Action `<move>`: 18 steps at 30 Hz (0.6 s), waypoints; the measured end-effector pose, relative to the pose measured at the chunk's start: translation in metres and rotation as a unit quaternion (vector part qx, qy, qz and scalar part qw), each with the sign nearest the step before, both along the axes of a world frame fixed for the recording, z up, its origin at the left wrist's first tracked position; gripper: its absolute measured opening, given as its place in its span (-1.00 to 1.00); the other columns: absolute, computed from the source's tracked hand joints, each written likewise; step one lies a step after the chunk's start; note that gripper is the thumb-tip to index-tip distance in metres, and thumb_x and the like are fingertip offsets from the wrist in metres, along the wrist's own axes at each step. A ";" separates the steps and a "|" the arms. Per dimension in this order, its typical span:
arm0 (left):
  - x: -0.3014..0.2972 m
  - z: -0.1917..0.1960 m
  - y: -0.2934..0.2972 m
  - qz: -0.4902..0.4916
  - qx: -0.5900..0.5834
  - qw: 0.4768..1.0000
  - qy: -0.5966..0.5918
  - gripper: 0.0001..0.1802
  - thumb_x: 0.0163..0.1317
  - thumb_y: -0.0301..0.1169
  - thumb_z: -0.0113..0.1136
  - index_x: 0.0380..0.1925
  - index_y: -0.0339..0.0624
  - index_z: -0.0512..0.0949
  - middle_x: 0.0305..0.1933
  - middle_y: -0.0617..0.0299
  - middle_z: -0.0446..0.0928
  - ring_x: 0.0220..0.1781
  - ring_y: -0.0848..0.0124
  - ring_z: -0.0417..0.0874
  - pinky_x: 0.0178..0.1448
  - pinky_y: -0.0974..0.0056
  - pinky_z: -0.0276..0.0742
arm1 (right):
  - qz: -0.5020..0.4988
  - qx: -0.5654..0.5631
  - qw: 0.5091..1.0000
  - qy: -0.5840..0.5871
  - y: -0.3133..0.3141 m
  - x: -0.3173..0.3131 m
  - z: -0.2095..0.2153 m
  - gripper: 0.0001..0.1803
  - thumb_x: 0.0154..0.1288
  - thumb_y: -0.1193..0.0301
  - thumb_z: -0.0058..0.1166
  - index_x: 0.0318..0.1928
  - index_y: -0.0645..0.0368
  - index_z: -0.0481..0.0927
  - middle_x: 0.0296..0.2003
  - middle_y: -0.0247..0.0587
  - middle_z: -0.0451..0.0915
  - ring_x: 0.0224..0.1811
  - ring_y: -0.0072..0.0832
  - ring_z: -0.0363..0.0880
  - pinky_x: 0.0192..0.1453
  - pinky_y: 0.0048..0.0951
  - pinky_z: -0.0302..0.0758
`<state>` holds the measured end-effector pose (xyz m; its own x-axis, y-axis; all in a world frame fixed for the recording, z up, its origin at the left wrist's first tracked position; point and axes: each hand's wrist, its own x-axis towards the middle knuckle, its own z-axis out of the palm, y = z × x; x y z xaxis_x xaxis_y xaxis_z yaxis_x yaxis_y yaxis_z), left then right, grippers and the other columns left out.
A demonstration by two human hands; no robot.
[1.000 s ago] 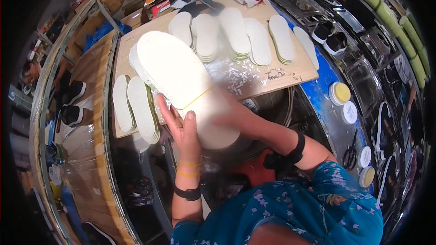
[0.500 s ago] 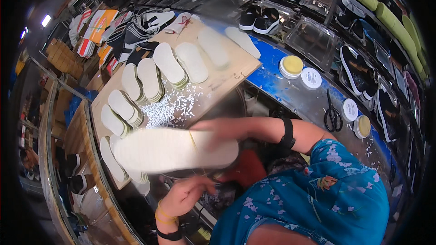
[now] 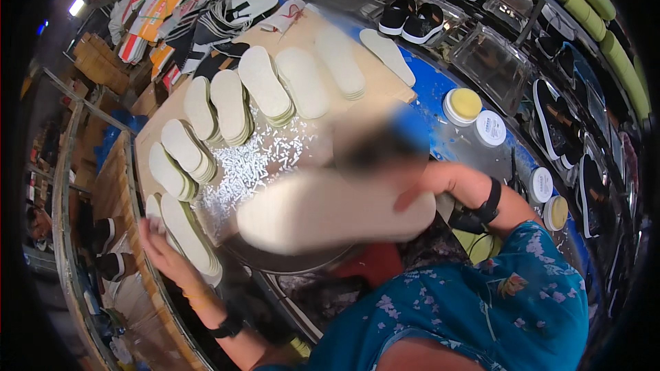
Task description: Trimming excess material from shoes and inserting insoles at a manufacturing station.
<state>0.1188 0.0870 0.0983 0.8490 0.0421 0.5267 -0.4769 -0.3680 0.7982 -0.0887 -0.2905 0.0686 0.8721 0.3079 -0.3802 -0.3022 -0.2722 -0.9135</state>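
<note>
Two hands, wide apart now! The left hand (image 3: 163, 255) has swung out to the pale insole stack (image 3: 187, 235) at the lower left of the board (image 3: 386, 86), fingers stretched and slightly spread, contact too unclear to call. Meanwhile the right hand (image 3: 441, 180) clamps the right end of the large pale insole (image 3: 302, 218), shifted rightward, its edges blurred. And a smeared blue-and-black thing (image 3: 378, 141) has appeared just above that insole!
</note>
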 end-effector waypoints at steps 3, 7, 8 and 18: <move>-0.041 -0.061 -0.017 -0.140 0.199 0.953 0.181 -0.68 0.26 -0.29 -0.09 -0.14 -0.29 0.45 -0.15 0.11 0.48 -0.10 0.36 0.47 0.04 0.27 0.33 | -0.240 0.305 0.922 -0.021 -0.022 0.027 0.010 -0.29 0.04 0.45 0.08 0.22 0.22 0.10 0.08 -0.09 0.31 0.11 -0.32 0.32 0.18 -0.31 0.28; -0.084 -0.120 -0.055 -0.306 0.339 0.881 0.124 -0.72 0.11 -0.38 0.08 -0.18 -0.25 0.48 -0.19 -0.01 0.49 -0.17 0.08 0.54 -0.12 0.18 0.46 | -0.384 0.351 0.849 -0.091 -0.035 0.120 0.014 -0.42 0.15 0.45 -0.03 0.17 0.30 0.11 0.06 -0.03 0.32 0.06 -0.24 0.39 0.09 -0.25 0.39; -0.091 -0.129 -0.061 -0.316 0.323 0.879 0.153 -0.71 0.09 -0.37 0.09 -0.17 -0.24 0.47 -0.19 -0.03 0.48 -0.16 0.04 0.52 -0.13 0.16 0.47 | -0.363 0.379 0.845 -0.103 -0.037 0.142 0.013 -0.45 0.16 0.45 -0.05 0.15 0.32 0.13 0.04 -0.02 0.34 0.04 -0.22 0.41 0.05 -0.24 0.43; -0.093 -0.145 -0.067 -0.307 0.369 0.864 0.150 -0.73 0.10 -0.40 0.06 -0.18 -0.22 0.45 -0.26 0.02 0.49 -0.29 0.07 0.54 -0.23 0.14 0.49 | -0.339 -0.079 0.937 -0.021 -0.091 0.228 -0.018 -0.36 -0.02 0.18 0.18 0.05 0.27 0.34 -0.21 -0.07 0.53 -0.15 -0.33 0.50 -0.20 -0.34 0.47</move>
